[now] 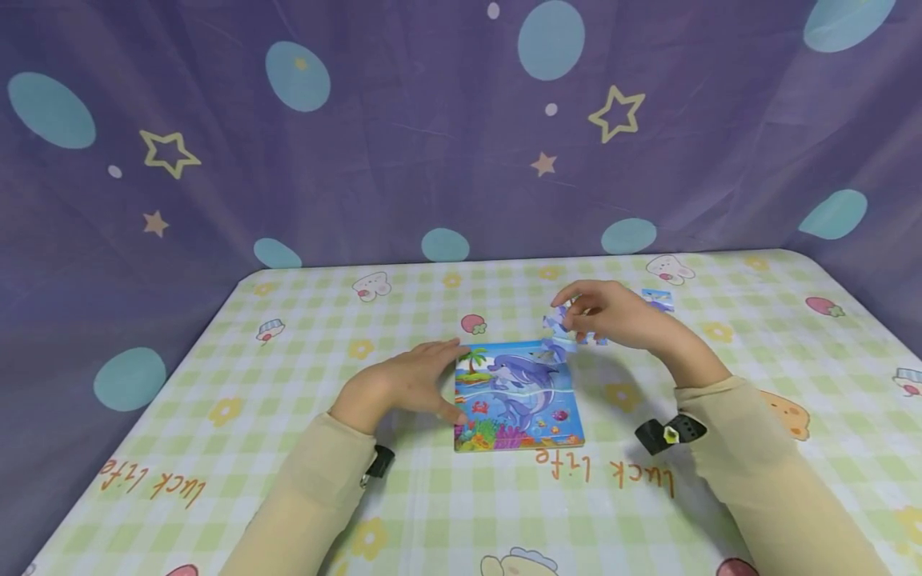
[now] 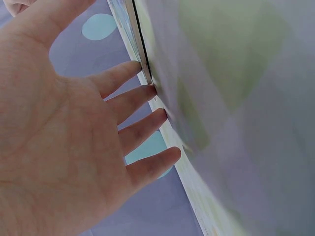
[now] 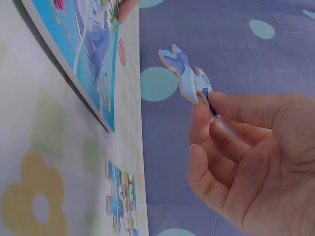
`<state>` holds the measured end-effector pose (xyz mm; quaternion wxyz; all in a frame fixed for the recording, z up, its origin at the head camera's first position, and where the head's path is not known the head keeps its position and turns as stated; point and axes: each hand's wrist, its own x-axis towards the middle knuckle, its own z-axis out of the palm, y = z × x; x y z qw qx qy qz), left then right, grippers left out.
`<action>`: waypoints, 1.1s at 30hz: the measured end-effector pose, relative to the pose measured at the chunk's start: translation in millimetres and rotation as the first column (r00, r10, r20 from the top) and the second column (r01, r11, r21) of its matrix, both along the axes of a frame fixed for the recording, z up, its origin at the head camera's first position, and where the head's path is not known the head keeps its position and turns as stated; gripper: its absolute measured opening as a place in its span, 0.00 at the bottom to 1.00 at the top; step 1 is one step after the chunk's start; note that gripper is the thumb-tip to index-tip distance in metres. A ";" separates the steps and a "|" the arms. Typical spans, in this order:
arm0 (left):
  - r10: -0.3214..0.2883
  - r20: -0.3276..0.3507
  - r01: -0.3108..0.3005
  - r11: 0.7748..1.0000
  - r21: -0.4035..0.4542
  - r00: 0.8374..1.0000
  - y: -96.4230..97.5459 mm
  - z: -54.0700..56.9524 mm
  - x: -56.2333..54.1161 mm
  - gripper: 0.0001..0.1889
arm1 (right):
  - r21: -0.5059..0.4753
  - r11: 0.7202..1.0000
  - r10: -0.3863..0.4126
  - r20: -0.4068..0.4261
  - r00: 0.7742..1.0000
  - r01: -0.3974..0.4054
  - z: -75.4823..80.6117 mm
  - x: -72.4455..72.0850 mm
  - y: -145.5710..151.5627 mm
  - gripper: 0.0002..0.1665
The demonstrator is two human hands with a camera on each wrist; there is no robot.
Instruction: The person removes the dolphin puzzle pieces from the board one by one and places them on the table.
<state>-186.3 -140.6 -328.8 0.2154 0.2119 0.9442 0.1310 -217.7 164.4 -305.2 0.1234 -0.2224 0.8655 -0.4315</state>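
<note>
A square dolphin jigsaw board (image 1: pixel 519 400) lies on the table, showing a dolphin, a palm tree and coral. My left hand (image 1: pixel 406 384) is at its left side, fingers spread and fairly straight, fingertips by the board's edge; the left wrist view shows the open palm (image 2: pixel 64 132). Above the board's top right corner, my right hand (image 1: pixel 608 312) pinches a joined bit of jigsaw pieces (image 3: pixel 184 73) between thumb and fingers, raised off the table. Other jigsaw pieces (image 3: pixel 120 191) lie on the cloth under that hand.
More jigsaw pieces (image 1: pixel 658 300) lie farther back, to the right of my right hand. A green-and-white checked cloth (image 1: pixel 288 400) with printed flowers and lettering covers the table. Behind its far edge hangs a purple curtain (image 1: pixel 403 160).
</note>
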 end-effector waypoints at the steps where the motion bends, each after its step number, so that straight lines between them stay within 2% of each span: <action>1: 0.001 -0.001 -0.001 1.000 -0.003 1.000 0.2 -0.5 -0.2 0.54 | 0.002 1.000 -0.009 -0.001 1.000 0.009 0.6 -0.1 1.8 0.16; 7: 0.000 -0.001 0.000 1.000 -0.007 1.000 1.1 -1.4 -0.1 0.54 | 0.024 0.998 -0.059 -0.010 0.998 0.059 3.1 -1.8 11.3 0.17; 20: -0.013 0.005 0.013 1.000 0.001 1.000 -1.1 3.3 1.1 0.55 | 0.056 0.988 -0.142 -0.040 0.989 0.144 -1.7 -13.5 36.0 0.18; 33: -0.011 0.005 0.011 1.000 0.007 1.000 -0.5 2.3 1.6 0.55 | 0.086 0.977 -0.189 -0.063 0.980 0.194 -8.9 -21.8 57.4 0.21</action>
